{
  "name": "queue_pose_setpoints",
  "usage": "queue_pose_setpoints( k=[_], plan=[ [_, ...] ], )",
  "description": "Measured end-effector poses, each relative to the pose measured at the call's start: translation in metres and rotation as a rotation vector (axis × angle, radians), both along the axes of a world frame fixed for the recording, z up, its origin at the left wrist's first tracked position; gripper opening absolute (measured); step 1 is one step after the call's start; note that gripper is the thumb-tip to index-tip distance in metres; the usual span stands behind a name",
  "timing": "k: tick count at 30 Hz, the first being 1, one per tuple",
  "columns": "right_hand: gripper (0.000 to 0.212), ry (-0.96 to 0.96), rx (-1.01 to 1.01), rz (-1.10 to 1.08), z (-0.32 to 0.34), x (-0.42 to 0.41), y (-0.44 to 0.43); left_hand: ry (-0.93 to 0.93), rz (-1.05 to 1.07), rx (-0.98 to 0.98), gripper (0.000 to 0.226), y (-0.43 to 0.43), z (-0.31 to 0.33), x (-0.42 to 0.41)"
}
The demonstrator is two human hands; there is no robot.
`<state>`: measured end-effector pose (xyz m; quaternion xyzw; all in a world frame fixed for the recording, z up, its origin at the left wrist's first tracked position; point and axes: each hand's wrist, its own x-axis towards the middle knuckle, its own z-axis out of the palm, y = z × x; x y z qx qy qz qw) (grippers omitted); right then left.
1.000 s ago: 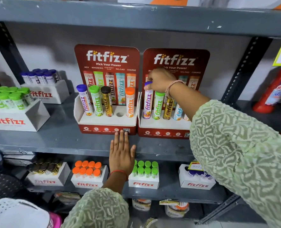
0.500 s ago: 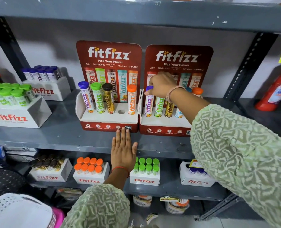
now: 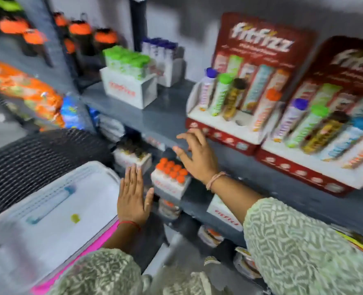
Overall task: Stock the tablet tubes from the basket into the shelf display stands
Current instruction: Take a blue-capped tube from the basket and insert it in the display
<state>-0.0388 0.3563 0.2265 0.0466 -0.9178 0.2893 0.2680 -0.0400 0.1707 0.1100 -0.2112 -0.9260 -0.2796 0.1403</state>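
Two red display stands sit on the grey shelf (image 3: 168, 116). The left stand (image 3: 225, 133) holds purple, green, gold and orange capped tubes with one slot bare. The right stand (image 3: 304, 169) holds a full row of tubes. A white basket (image 3: 12, 228) with a pink rim sits low at the left, and a blue-capped tube (image 3: 48, 204) lies inside it. My left hand (image 3: 132, 198) hovers flat and open at the basket's right edge. My right hand (image 3: 194, 155) is open, fingers spread, in front of the shelf edge below the left stand. The frame is motion-blurred.
White boxes of green-capped (image 3: 129, 84) and purple-capped tubes (image 3: 168, 60) stand further left on the shelf. A box of orange-capped tubes (image 3: 171, 177) sits on the lower shelf under my right hand. A dark woven basket (image 3: 34, 156) and orange packets (image 3: 25, 88) are at the left.
My right hand let go of the purple tube in the right stand and dropped down and left. My left hand left the shelf edge toward the basket. The view swung left and down.
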Motion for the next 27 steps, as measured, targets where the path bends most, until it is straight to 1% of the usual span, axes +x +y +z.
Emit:
queue_pose_setpoints(
  k=[3,8,9,11,13,15,17,19,22,23,25,26,27],
  plan=[
    [0.036,-0.161,0.102,0.214,-0.04,-0.034,-0.069,-0.098,0.228,-0.057,0.071,-0.08,-0.037,0.017],
    [0.043,-0.417,0.109,0.475,-0.109,-0.081,-0.177,-0.26,0.517,-0.109,0.071,-0.168,-0.089,0.05],
    [0.041,-0.471,0.107,0.502,-0.121,-0.088,-0.194,-0.288,0.56,-0.12,0.072,-0.176,-0.097,0.055],
    [0.029,-0.591,0.12,0.549,-0.153,-0.11,-0.232,-0.352,0.646,-0.132,0.072,-0.19,-0.117,0.061],
    [0.024,-0.676,0.117,0.563,-0.181,-0.134,-0.265,-0.356,0.706,-0.145,0.07,-0.195,-0.133,0.063],
    [0.028,-0.706,0.13,0.555,-0.202,-0.158,-0.29,-0.325,0.753,-0.16,0.066,-0.192,-0.14,0.061],
    [0.036,-0.692,0.201,0.599,-0.222,-0.181,-0.313,-0.308,0.802,-0.174,0.062,-0.19,-0.144,0.06],
    [0.043,-0.735,0.271,0.641,-0.238,-0.192,-0.329,-0.292,0.837,-0.208,0.056,-0.188,-0.146,0.063],
    [0.043,-0.739,0.37,0.636,-0.259,-0.191,-0.336,-0.269,0.871,-0.226,0.053,-0.189,-0.149,0.062],
    [0.04,-0.737,0.371,0.629,-0.264,-0.187,-0.334,-0.269,0.875,-0.23,0.053,-0.188,-0.149,0.061],
    [0.037,-0.763,0.288,0.606,-0.264,-0.178,-0.323,-0.287,0.869,-0.235,0.053,-0.188,-0.148,0.061],
    [0.037,-0.788,0.202,0.59,-0.261,-0.173,-0.316,-0.299,0.866,-0.238,0.055,-0.188,-0.147,0.062],
    [0.037,-0.827,0.072,0.562,-0.255,-0.167,-0.308,-0.309,0.868,-0.238,0.058,-0.188,-0.147,0.062]
  ],
)
